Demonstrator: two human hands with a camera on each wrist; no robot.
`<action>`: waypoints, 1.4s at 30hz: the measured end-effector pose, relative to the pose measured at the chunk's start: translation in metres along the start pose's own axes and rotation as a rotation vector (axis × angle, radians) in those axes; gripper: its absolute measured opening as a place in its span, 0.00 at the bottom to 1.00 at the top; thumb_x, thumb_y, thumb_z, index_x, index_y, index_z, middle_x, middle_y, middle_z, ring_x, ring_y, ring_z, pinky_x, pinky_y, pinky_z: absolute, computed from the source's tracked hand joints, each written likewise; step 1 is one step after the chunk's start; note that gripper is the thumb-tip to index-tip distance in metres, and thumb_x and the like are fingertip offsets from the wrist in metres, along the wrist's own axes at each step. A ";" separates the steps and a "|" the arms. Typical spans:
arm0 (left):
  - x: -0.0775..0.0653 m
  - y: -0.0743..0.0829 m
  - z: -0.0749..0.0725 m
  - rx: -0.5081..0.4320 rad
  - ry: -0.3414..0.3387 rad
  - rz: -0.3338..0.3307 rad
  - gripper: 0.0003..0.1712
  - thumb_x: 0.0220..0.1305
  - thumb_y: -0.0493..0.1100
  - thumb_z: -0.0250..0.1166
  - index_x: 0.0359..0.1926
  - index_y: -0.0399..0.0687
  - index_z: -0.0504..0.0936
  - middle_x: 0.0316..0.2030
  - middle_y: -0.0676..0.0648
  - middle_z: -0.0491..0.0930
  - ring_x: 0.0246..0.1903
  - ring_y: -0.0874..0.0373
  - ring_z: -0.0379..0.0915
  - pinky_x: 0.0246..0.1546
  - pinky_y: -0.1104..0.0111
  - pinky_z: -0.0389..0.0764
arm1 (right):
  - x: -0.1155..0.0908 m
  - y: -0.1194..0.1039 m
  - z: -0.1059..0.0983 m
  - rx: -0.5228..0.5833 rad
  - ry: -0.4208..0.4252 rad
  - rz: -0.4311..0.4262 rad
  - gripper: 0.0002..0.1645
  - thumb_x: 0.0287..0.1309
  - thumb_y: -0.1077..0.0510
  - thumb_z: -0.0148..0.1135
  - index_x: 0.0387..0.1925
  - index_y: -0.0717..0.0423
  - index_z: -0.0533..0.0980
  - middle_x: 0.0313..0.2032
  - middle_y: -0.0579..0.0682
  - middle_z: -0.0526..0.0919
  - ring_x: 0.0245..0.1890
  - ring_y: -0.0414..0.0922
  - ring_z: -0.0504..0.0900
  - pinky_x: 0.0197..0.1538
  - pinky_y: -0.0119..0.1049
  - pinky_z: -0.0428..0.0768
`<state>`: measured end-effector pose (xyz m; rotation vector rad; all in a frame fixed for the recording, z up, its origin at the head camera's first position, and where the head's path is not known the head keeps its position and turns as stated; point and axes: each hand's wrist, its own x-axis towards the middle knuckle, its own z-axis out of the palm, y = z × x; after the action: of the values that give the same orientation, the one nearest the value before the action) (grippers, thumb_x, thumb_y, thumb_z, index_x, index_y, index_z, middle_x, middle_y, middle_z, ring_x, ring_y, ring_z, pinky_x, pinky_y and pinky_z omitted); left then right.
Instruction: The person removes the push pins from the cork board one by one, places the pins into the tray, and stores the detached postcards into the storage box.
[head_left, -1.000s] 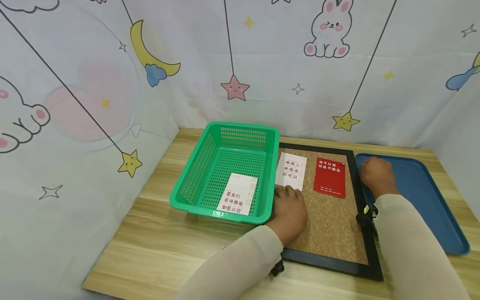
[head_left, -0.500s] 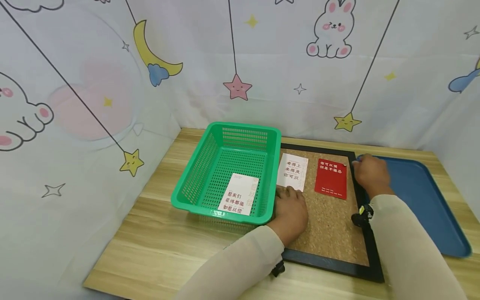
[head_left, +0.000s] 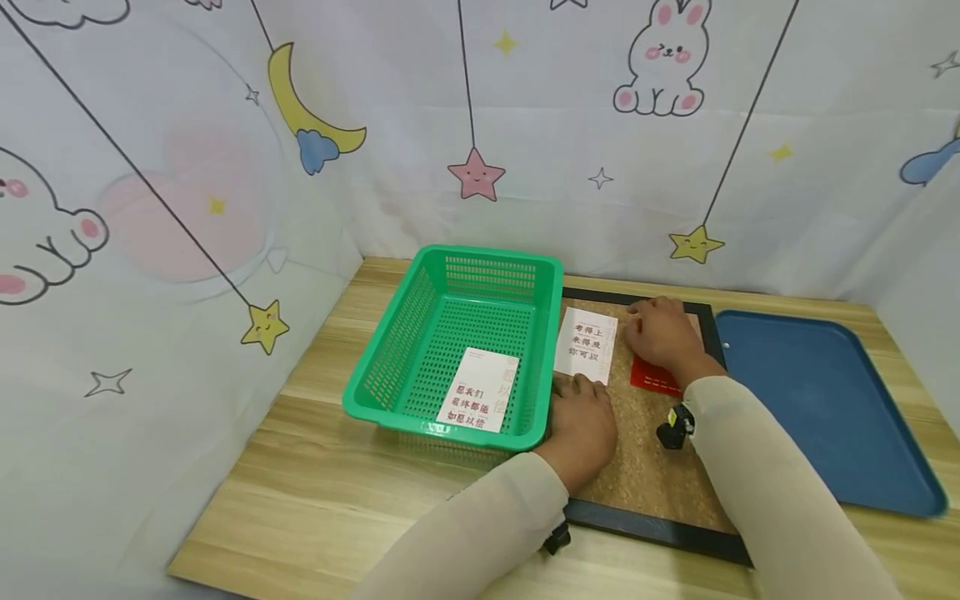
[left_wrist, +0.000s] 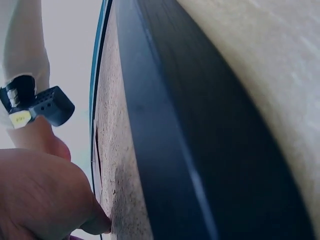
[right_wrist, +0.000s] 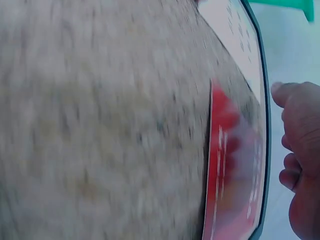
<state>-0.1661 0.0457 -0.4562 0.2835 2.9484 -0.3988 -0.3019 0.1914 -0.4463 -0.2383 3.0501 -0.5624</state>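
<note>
In the head view, my left hand (head_left: 583,423) rests on a black-framed cork board (head_left: 637,467), its fingertips at the lower edge of a white printed card (head_left: 588,340). A red printed card (head_left: 652,377) lies to the right on the cork. My right hand (head_left: 667,333) is over its upper part, hiding most of it. In the right wrist view, the right hand (right_wrist: 302,150) has curled fingers beyond the glossy red card (right_wrist: 232,170); I cannot tell whether it pinches something small.
A green plastic basket (head_left: 352,400) overlaps the board's left side, with another white printed card (head_left: 480,387) inside. Right of the board lies a blue tray (head_left: 817,400); a small pale dot (head_left: 725,344) shows near its left edge. A patterned curtain (head_left: 540,167) hangs behind the wooden table (head_left: 315,492).
My right hand has moved left from the tray's left edge, across the board's frame, to over the red card. The left hand has stayed where it was.
</note>
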 end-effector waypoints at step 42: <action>0.000 0.000 -0.004 0.040 -0.062 -0.008 0.41 0.72 0.69 0.53 0.79 0.58 0.60 0.73 0.47 0.62 0.71 0.39 0.58 0.61 0.48 0.71 | 0.017 -0.021 0.023 0.068 -0.148 0.114 0.35 0.73 0.43 0.47 0.68 0.65 0.64 0.62 0.73 0.59 0.60 0.69 0.53 0.66 0.69 0.50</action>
<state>-0.1662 0.0469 -0.4527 0.2598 2.8840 -0.4597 -0.3143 0.1615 -0.4600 -0.0978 2.8737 -0.6100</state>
